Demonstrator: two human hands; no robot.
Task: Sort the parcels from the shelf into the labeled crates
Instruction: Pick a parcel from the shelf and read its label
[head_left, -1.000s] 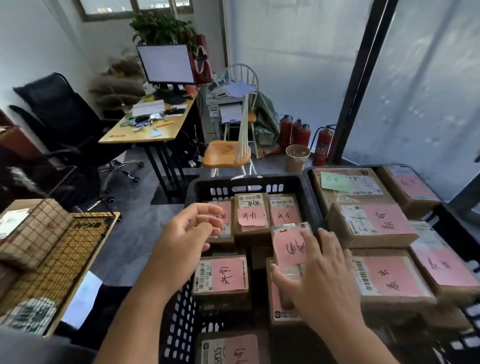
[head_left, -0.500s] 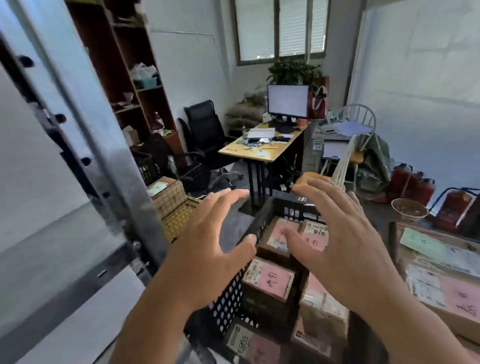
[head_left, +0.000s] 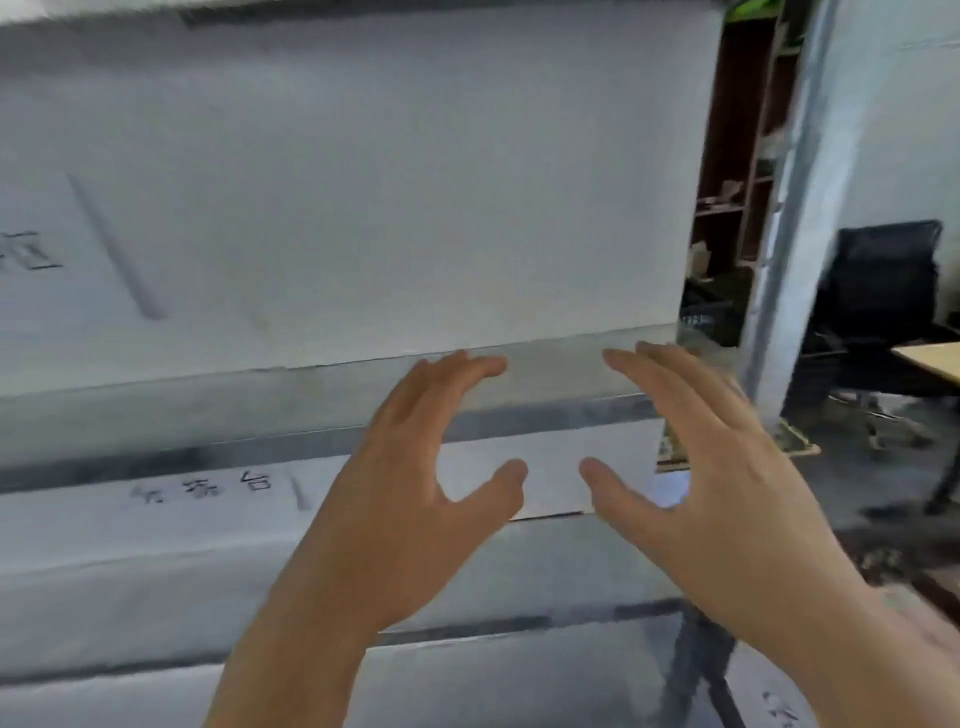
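Observation:
Both hands are raised in front of a grey metal shelf (head_left: 519, 410) lined with white paper. My left hand (head_left: 415, 483) and my right hand (head_left: 711, 467) hover side by side, palms facing each other, fingers spread and relaxed, holding nothing. No parcel shows on the visible shelf boards, and the crates are out of view. The picture is blurred by head motion.
White paper sheets with black handwritten characters (head_left: 208, 488) cover the shelf levels. A metal upright (head_left: 789, 208) stands at the shelf's right end. Beyond it are a brown bookcase (head_left: 737, 156), a black office chair (head_left: 883, 291) and a wooden desk corner (head_left: 930, 358).
My view has swung left from the black crates of pink-labelled parcels to the paper-lined shelf. Both hands left the crate and rose, empty, in front of the shelf.

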